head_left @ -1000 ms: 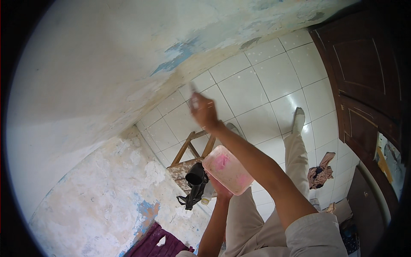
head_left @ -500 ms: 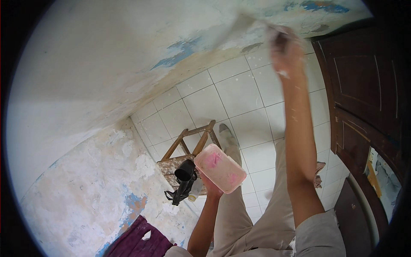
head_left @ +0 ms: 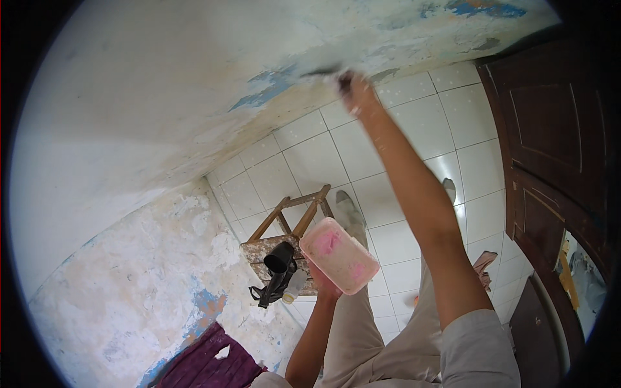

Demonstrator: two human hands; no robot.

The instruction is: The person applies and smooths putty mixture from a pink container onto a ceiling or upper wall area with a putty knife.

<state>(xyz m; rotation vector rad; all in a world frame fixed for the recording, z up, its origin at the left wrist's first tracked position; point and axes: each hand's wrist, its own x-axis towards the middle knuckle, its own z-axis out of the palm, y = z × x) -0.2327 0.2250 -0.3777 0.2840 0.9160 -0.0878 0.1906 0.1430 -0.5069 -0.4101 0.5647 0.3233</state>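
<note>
A worn, peeling wall (head_left: 149, 123) ran along the far left of the room, above a floor of white tiles (head_left: 310, 158), with a dark wooden door (head_left: 550, 116) at the right. Half a second earlier the right hand (head_left: 358, 94) was seen farther right; now it had been brought back left, and the blurred scraper (head_left: 323, 70) was placed near the wall's blue patch (head_left: 268, 85). The work was thus centred on the wall rather than the tub; whether the blade touched it could not be told. The scraper's handle was enclosed by the right hand's grip.

The shallow pink tub (head_left: 349, 264) was held at the near middle, tilted, by the left hand (head_left: 323, 281), whose grip was partly hidden beneath. Only bright pink smears and pale residue were seen inside. To its left, a black cup-shaped thing (head_left: 279, 257) and a clear bottle (head_left: 295, 286) were seen by a wooden stool (head_left: 254, 250).
</note>
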